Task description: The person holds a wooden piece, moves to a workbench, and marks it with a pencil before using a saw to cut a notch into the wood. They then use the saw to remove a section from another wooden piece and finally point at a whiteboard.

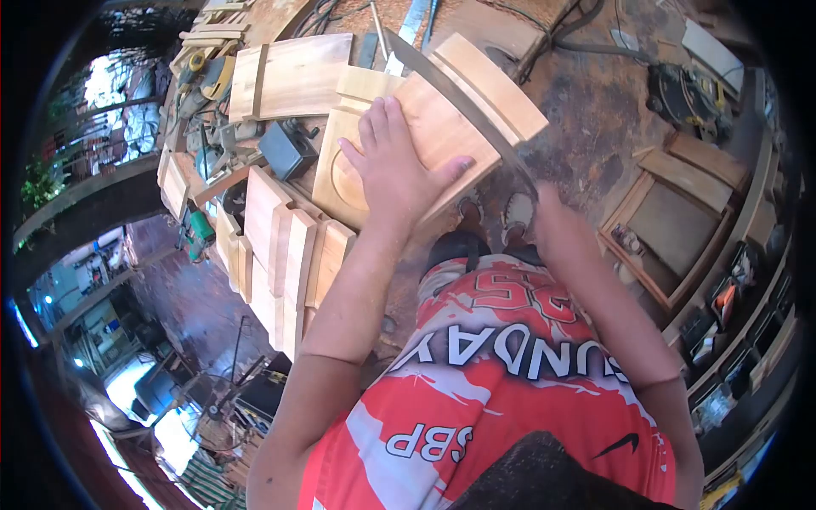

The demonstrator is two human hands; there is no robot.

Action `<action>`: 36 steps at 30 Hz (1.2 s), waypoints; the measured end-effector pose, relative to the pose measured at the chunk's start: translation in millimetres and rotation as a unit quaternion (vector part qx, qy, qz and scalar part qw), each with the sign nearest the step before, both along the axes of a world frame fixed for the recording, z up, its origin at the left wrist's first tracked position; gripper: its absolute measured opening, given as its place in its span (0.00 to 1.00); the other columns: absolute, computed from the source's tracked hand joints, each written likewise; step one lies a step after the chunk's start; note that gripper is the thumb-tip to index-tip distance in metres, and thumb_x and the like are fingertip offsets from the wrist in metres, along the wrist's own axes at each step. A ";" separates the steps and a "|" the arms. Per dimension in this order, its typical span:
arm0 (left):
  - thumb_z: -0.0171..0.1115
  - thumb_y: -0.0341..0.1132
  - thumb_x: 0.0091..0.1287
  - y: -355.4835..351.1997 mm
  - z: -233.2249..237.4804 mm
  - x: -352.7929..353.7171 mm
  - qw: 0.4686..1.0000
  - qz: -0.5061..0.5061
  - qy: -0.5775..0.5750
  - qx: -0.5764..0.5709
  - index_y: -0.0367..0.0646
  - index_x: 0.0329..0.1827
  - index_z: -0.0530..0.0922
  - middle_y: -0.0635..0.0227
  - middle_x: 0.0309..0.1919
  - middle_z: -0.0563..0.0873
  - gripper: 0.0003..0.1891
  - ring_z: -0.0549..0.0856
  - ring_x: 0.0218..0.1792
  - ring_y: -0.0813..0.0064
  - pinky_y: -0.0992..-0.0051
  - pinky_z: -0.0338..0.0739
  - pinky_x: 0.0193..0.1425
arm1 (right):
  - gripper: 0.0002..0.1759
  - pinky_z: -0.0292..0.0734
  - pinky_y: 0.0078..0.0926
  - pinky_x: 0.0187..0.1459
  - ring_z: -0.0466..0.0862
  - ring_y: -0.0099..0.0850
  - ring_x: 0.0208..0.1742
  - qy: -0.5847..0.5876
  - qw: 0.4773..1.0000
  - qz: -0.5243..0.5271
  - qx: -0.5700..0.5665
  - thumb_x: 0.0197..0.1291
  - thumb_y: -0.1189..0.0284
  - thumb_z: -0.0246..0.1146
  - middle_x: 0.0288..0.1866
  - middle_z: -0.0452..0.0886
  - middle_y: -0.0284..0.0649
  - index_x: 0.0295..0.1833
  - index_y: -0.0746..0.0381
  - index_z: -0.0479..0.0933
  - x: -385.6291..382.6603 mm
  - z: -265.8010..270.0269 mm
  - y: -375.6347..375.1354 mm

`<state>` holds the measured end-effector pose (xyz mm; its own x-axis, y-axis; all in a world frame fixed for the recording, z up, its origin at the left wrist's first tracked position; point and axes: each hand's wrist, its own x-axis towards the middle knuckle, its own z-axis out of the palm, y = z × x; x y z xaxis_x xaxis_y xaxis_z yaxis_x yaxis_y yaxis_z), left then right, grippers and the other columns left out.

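My left hand (395, 166) lies with its fingers spread on a pale wooden board (446, 127), pressing near its left part. My right hand (557, 229) is closed at the near end of a long saw (463, 102); the handle is hidden by the hand. The saw's blade runs up and to the left across the board, alongside a raised wooden strip (493, 89). Under the board's left side is another wooden panel with a rounded groove (340, 174).
Stacked wooden pieces (285, 238) stand at the left, beside a dark box (289, 149). Another board (293, 76) lies at the upper left. A wooden frame (671, 221) is on the right, near a power tool (684, 93). Cables cross the top.
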<state>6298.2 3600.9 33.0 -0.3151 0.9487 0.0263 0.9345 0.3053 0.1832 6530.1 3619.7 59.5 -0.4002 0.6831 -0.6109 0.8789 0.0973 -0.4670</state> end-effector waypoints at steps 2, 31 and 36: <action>0.69 0.69 0.45 0.0 -1.2 -1.9 1.000 -0.001 -0.006 -0.003 0.36 0.75 0.54 0.52 0.72 0.61 0.61 0.58 0.73 0.52 0.35 0.42 0.72 | 0.20 0.72 0.59 0.45 0.81 0.63 0.41 0.018 1.000 0.004 0.004 0.64 0.74 0.50 0.37 0.80 0.64 0.60 0.65 0.62 20.7 4.8 -15.4; 0.57 0.73 0.47 -2.8 -5.1 -23.7 0.988 -0.007 -0.148 -0.033 0.42 0.74 0.63 0.55 0.75 0.61 0.55 0.60 0.75 0.55 0.27 0.44 0.66 | 0.03 0.74 0.51 0.31 0.81 0.56 0.30 -0.001 1.000 -0.007 0.024 0.66 0.76 0.52 0.32 0.76 0.54 0.43 0.64 0.69 0.4 3.7 -12.7; 0.50 0.79 0.49 -1.5 -10.7 -21.5 0.995 -0.027 -0.096 -0.025 0.34 0.69 0.66 0.51 0.70 0.67 0.58 0.63 0.72 0.50 0.32 0.38 0.70 | 0.07 0.75 0.53 0.30 0.80 0.57 0.28 -0.023 1.000 -0.017 0.002 0.67 0.74 0.52 0.32 0.77 0.54 0.47 0.64 0.68 1.6 -1.7 -15.4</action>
